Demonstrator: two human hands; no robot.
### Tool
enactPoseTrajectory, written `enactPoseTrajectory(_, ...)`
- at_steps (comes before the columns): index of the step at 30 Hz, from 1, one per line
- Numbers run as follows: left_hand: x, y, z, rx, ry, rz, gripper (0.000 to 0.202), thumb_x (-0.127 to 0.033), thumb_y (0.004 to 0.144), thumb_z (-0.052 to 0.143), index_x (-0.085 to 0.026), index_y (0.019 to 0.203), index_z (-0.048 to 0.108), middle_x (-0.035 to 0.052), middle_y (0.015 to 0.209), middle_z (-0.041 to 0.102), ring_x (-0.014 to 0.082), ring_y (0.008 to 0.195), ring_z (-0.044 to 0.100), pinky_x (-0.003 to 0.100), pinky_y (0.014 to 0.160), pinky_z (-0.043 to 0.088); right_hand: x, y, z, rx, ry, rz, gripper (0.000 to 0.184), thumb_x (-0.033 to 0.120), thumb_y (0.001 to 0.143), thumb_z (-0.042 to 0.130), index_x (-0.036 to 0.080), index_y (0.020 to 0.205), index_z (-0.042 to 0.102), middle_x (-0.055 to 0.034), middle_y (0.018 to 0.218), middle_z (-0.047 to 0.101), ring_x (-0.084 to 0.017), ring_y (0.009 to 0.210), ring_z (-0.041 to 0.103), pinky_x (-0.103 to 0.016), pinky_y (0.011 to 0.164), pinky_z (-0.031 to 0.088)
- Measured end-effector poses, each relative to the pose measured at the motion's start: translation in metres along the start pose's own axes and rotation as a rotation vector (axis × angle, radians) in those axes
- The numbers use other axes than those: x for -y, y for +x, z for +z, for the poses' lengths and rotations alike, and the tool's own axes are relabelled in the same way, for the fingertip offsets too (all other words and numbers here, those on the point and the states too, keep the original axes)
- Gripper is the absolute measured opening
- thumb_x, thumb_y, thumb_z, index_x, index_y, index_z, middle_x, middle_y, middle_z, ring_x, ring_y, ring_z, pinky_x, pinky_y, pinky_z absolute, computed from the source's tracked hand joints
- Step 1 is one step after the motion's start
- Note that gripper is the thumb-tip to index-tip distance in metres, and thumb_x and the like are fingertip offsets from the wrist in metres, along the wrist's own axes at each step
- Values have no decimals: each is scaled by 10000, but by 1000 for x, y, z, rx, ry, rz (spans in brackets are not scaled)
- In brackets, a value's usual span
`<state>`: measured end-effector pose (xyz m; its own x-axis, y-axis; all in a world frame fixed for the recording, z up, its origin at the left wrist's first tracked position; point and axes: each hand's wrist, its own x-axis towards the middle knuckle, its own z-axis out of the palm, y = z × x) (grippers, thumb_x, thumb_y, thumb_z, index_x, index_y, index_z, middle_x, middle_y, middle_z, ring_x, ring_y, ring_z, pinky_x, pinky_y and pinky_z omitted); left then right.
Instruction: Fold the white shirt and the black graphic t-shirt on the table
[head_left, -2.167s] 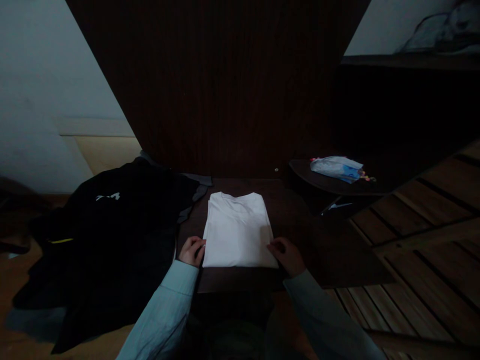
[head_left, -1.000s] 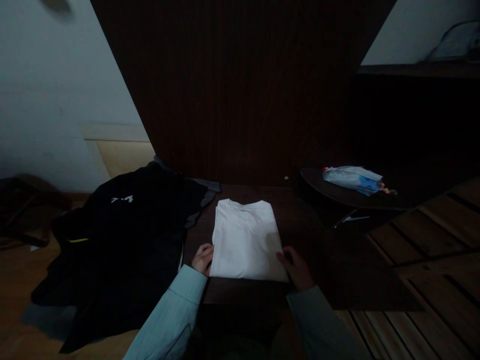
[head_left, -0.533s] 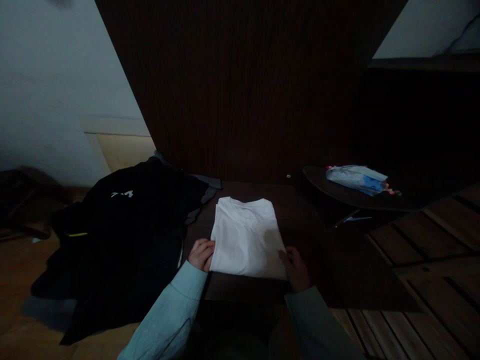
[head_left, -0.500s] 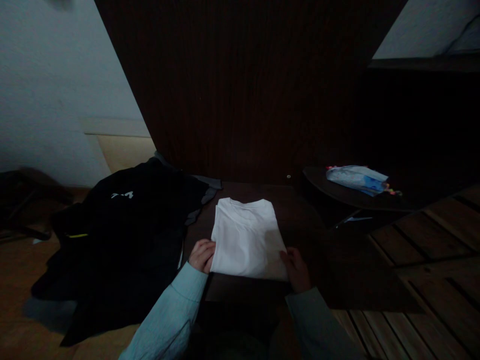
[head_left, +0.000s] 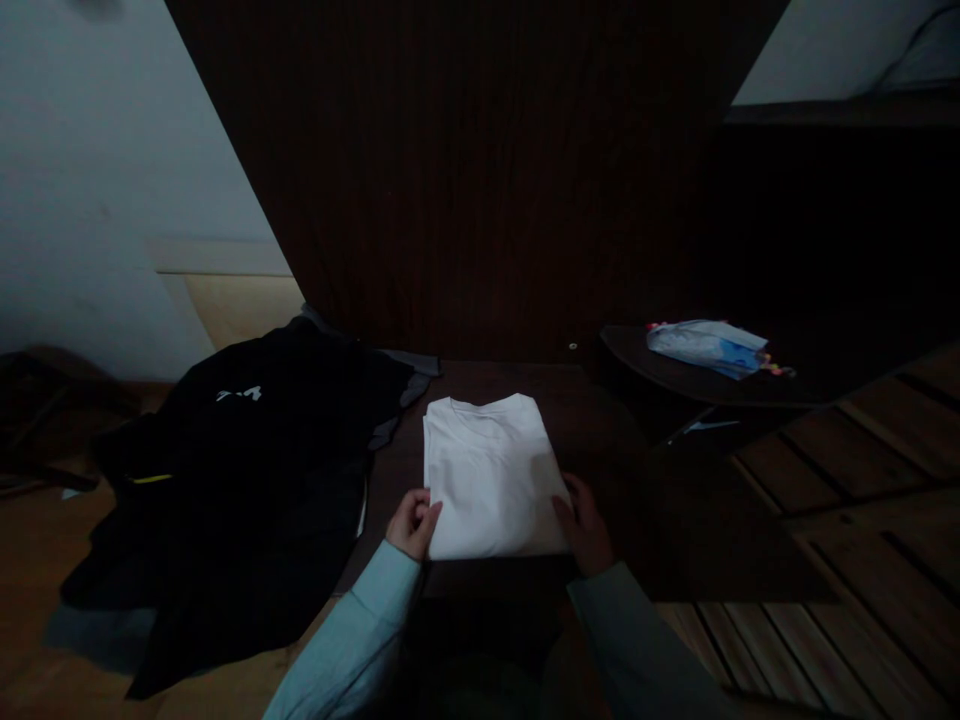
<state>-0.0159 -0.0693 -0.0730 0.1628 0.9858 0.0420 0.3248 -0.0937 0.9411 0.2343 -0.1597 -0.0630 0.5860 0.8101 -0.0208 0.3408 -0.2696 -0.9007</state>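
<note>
A folded white T-shirt (head_left: pixel 487 475) lies on a dark wooden table (head_left: pixel 667 530), collar away from me. My left hand (head_left: pixel 412 523) pinches its near left corner, fingers curled on the cloth. At the near right corner my right hand (head_left: pixel 581 525) grips the shirt's edge, fingers bent over it. Both arms wear light blue sleeves.
A black garment (head_left: pixel 240 470) with a small white logo is spread out to the left, over grey cloth. A plastic packet (head_left: pixel 705 347) lies on a dark round shelf at the right. A dark wood panel (head_left: pixel 465 170) rises behind. Slatted wood (head_left: pixel 862 470) runs along the right.
The shirt's near edge has been drawn in and squared. Both hands have shifted slightly inward at the near corners. The view has drifted a little.
</note>
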Motion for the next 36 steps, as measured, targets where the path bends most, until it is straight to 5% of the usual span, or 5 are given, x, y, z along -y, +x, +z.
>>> enactPoseTrajectory(6, -18, -11, 0, -145, 265, 13, 127, -309, 755, 474, -231, 833, 537, -77, 466, 467, 91, 405, 473, 186, 446, 342, 4, -2, -4, 71, -68, -53, 499, 545, 732, 382, 199, 1019, 600, -78, 1101, 611, -235, 1031, 556, -351, 883, 442)
enactPoseTrajectory(11, -29, -13, -22, -171, 469, 352, 170, -242, 799, 440, -211, 875, 588, 3, 648, 610, 143, 610, 581, 243, 614, 434, 18, -3, -25, 42, -241, -108, 432, 507, 727, 420, 201, 940, 637, -80, 931, 664, -236, 877, 610, -372, 802, 484)
enactPoseTrajectory(17, -51, -14, 14, 163, 545, 796, 342, -213, 832, 388, -195, 1141, 535, 84, 1078, 616, 183, 999, 550, 319, 844, 422, 71, 1, 3, 90, -317, -582, 342, 353, 837, 388, 196, 1085, 564, -78, 1118, 596, -181, 1042, 546, -344, 910, 439)
enactPoseTrajectory(24, -25, -23, 70, 416, 863, 659, 703, -558, 695, 505, -201, 1293, 404, 121, 1339, 418, 311, 1253, 316, 495, 992, 254, 55, 50, 68, 204, -697, -664, 401, 264, 836, 394, 102, 1190, 494, -143, 1320, 426, -246, 1248, 354, -448, 1006, 315)
enactPoseTrajectory(36, -20, -6, 47, 533, 725, 728, 489, -247, 575, 563, -200, 1062, 562, 84, 1318, 448, 299, 1260, 306, 513, 1005, 234, 55, 56, 50, 130, -915, -519, 368, 283, 808, 450, 57, 1083, 546, -174, 1236, 504, -241, 1185, 431, -361, 983, 349)
